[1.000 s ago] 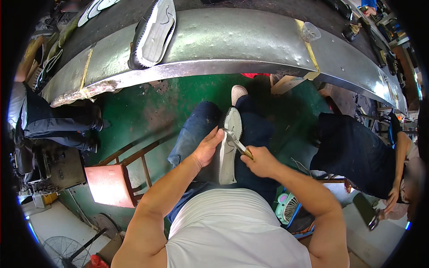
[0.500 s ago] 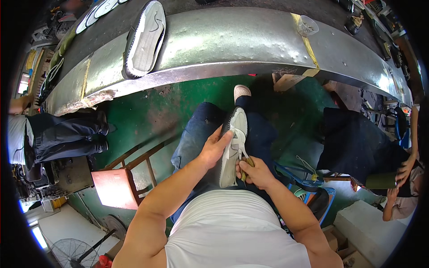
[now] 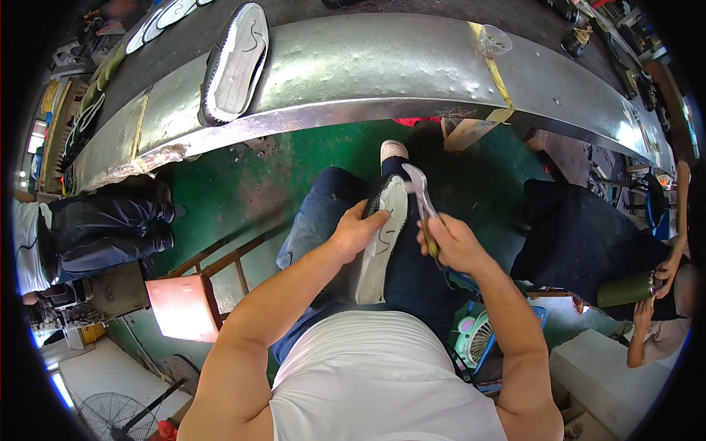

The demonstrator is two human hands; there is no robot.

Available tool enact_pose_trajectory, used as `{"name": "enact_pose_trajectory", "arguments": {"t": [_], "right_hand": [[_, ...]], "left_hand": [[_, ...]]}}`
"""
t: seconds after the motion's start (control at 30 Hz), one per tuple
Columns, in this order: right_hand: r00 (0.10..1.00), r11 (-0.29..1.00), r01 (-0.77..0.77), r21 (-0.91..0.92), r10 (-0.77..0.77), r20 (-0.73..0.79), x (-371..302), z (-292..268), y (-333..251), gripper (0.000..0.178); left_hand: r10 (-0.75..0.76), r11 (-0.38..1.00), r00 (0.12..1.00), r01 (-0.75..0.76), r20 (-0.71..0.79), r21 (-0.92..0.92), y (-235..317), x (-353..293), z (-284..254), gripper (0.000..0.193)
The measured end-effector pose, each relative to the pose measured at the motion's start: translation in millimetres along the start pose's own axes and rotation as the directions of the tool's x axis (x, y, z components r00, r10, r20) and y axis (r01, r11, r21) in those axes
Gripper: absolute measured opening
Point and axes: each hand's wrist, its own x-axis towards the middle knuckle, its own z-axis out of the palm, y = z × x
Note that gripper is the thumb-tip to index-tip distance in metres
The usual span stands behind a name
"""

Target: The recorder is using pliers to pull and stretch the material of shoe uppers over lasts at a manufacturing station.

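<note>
My left hand [image 3: 360, 231] is closed around a dark-sided shoe [image 3: 379, 264] lying over my thighs, its pale bottom facing up. The thumb presses on that bottom, where a dark wavy line shows, and a stitched seam runs along the edge. To the right of the shoe, my right hand [image 3: 454, 242] grips the yellowish handles of lasting pliers [image 3: 421, 192]. Their curved metal head points away from me, close beside the toe end; I cannot tell whether it touches the shoe.
Ahead runs a metal-covered bench [image 3: 368, 66], bearing another upturned shoe [image 3: 235, 73] and a clear plastic cup [image 3: 494, 41]. A red-topped stool [image 3: 180, 305] stands left, a small green fan [image 3: 474, 339] right. One person is at left; another person's hands at right hold a green cylinder [image 3: 625, 289].
My right hand and the pliers have moved forward and right, from the shoe's near half to beside its toe. The loose white strip on the shoe no longer shows. My left hand stays on the shoe.
</note>
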Motion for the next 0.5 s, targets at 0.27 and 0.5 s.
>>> {"name": "enact_pose_trajectory", "arguments": {"t": [0.27, 0.5], "right_hand": [[0.994, 0.839, 0.102, -0.535, -0.068, 0.084, 29, 10, -7, 0.041], [0.956, 0.843, -0.129, -0.522, 0.246, 0.160, -26, 0, -14, 0.029]], "left_hand": [[0.008, 0.993, 1.000, -0.007, -0.011, 0.121, -5, 2, -5, 0.052], [-0.164, 0.984, 0.965, 0.175, 0.204, -0.037, 21, 1, -25, 0.052]]}}
